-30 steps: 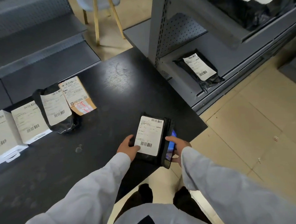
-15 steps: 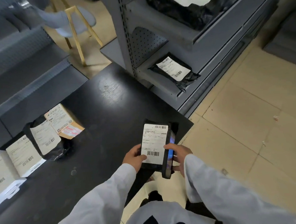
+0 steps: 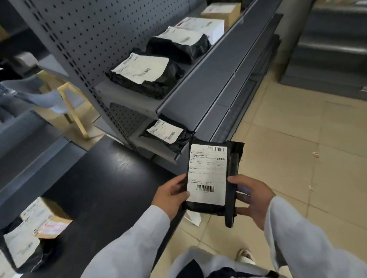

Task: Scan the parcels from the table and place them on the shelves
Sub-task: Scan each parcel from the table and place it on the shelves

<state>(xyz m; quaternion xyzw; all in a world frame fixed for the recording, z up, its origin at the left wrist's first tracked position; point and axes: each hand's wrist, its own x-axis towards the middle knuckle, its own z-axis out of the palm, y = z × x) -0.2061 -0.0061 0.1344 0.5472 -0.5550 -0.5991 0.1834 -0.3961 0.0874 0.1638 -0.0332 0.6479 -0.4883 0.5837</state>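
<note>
Fingers of the left hand (image 3: 170, 195) curl round the left edge of a black parcel (image 3: 210, 175), thumb lying on the corner of its white label (image 3: 206, 173). The right hand (image 3: 252, 195) has its fingers wrapped round a dark phone (image 3: 231, 200) held on edge against the parcel's right side, thumb touching the parcel.

Since half a second ago the parcel has come off the black table (image 3: 100, 185): then it hung over the table's near corner, now it is over the tiled floor (image 3: 305, 132), just in front of the lower shelf (image 3: 157, 148). The view has also lifted, so the upper shelf (image 3: 197, 91) and its row of parcels show.

The table's right edge runs just left of the left hand. A black bag (image 3: 167, 133) lies on the lower shelf, touching nothing held. On the upper shelf, bare room lies between the nearest bag (image 3: 145, 75) and the front lip. Open floor spreads to the right.

The parcel's long axis points away from the person toward the shelves, label up, one barcode at the far end and one near.
</note>
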